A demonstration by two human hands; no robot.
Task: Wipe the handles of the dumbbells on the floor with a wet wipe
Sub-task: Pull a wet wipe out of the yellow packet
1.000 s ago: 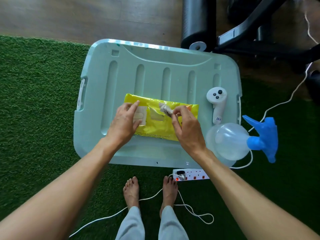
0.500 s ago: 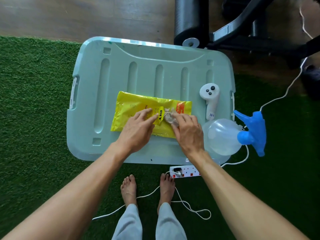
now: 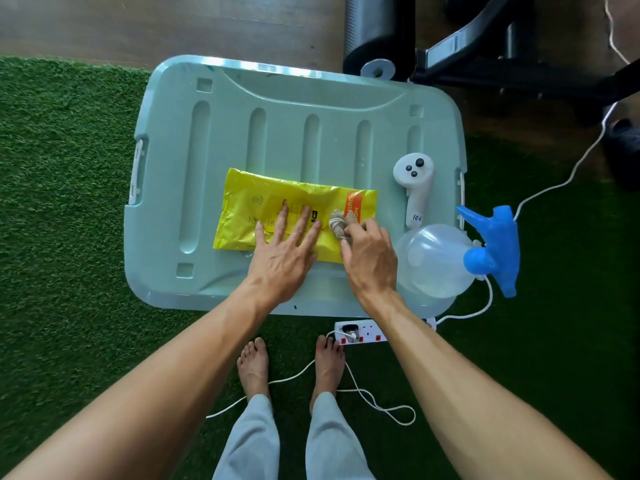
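Observation:
A yellow pack of wet wipes (image 3: 266, 202) lies flat on a pale green plastic bin lid (image 3: 242, 133). My left hand (image 3: 287, 247) presses down on the pack with straight, spread fingers. My right hand (image 3: 369, 254) pinches a crumpled, brownish wet wipe (image 3: 339, 225) at the pack's right end, just above its surface. No dumbbells are in view.
A white controller (image 3: 415, 185) and a clear spray bottle with a blue head (image 3: 485, 251) sit at the lid's right edge. A power strip (image 3: 360, 332) and white cable lie on the green turf by my bare feet. Black exercise equipment (image 3: 485, 46) stands behind on the wooden floor.
My left hand moved right across the pack and flattened onto it, closing the flap. My right hand kept the crumpled wipe and stayed near the pack's right end.

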